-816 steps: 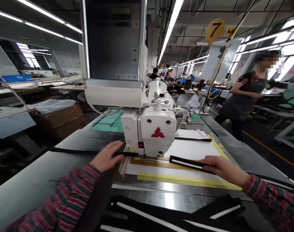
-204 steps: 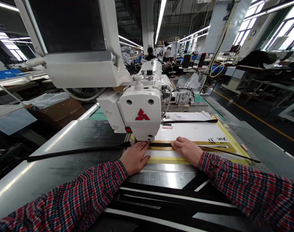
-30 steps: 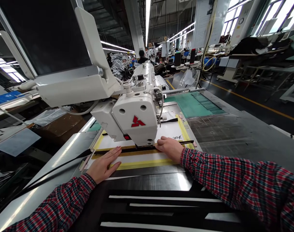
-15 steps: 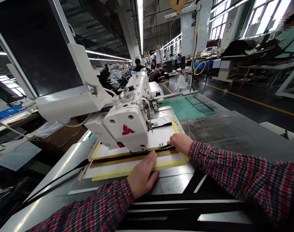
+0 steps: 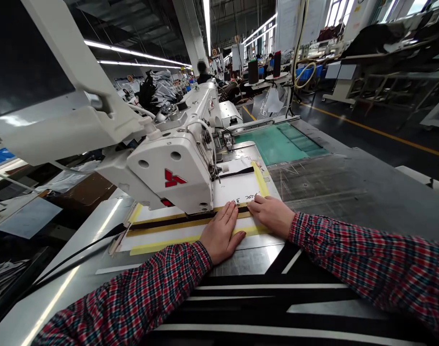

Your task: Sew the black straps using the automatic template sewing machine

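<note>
Left fingers (image 5: 229, 215) and right fingers (image 5: 253, 204) lie flat and open, pressing down; nothing is pinched or clenched. Change: left hand (image 5: 221, 234) has just moved in from the template's near edge and now sits just beside right hand (image 5: 271, 216), almost touching. The hands now work as one pressing point instead of being spread apart.

Both sets of fingertips are on or right at the black strip (image 5: 176, 221), a narrow matte band with a webbing look, though the exact material is hard to confirm from this view. It lies straight along a tan-edged channel in the template (image 5: 237, 190), passing just in front of the foot of the sewing head (image 5: 172, 180). The needle area is hidden behind the head's housing.

The template is a stiff white sheet with yellow tape along its edges and handwritten marks beside the right fingers. It sits on the polished steel surface (image 5: 241, 259). The head is white, blocky housing with a red logo. A thin black cord (image 5: 78, 254) trails off left across the steel. A green mat (image 5: 280, 144) lies beyond the template. Black panels with white stripes (image 5: 277, 307) lie below the plaid flannel sleeves (image 5: 367, 264).
</note>
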Action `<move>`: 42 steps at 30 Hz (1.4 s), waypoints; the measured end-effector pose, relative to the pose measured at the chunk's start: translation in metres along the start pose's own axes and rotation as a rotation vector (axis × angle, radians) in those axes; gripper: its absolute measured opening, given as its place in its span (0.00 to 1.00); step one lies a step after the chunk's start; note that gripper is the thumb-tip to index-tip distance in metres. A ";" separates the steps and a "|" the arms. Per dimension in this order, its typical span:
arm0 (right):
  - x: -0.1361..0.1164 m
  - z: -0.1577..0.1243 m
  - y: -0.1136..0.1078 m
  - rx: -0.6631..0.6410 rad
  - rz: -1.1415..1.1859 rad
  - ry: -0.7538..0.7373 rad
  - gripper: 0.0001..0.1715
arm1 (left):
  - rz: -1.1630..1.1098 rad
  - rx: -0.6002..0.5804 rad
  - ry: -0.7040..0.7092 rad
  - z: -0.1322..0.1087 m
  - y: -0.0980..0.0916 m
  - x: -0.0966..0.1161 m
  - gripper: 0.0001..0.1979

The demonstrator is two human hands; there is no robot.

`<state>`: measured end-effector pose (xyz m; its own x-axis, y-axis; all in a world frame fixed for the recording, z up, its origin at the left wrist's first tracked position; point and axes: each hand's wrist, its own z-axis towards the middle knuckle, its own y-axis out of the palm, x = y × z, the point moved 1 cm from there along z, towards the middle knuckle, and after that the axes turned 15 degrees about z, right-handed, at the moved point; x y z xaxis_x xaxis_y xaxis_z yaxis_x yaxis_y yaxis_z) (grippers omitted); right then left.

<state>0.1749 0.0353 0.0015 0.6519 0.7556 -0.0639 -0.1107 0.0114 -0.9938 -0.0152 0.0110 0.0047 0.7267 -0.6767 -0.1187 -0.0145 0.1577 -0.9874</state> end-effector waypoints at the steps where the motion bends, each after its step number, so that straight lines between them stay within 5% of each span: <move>1: -0.001 0.001 -0.001 -0.007 0.000 -0.001 0.07 | -0.006 -0.009 -0.007 0.000 0.000 0.002 0.32; 19: 0.023 -0.018 -0.005 0.137 0.212 -0.050 0.12 | -0.058 0.038 0.014 0.017 0.003 0.017 0.39; 33: 0.016 -0.017 -0.001 0.053 0.077 -0.103 0.12 | -0.093 0.076 0.018 0.017 0.005 0.017 0.39; 39: 0.015 -0.016 -0.002 0.055 0.047 -0.088 0.12 | -0.090 0.006 0.076 -0.031 -0.016 -0.002 0.33; 42: 0.016 -0.016 0.000 0.067 0.051 -0.085 0.12 | -0.022 0.010 -0.041 -0.062 -0.018 -0.026 0.27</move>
<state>0.1973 0.0368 -0.0011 0.5784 0.8092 -0.1033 -0.1936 0.0132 -0.9810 -0.0765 -0.0191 0.0187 0.7541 -0.6502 -0.0929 0.0084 0.1509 -0.9885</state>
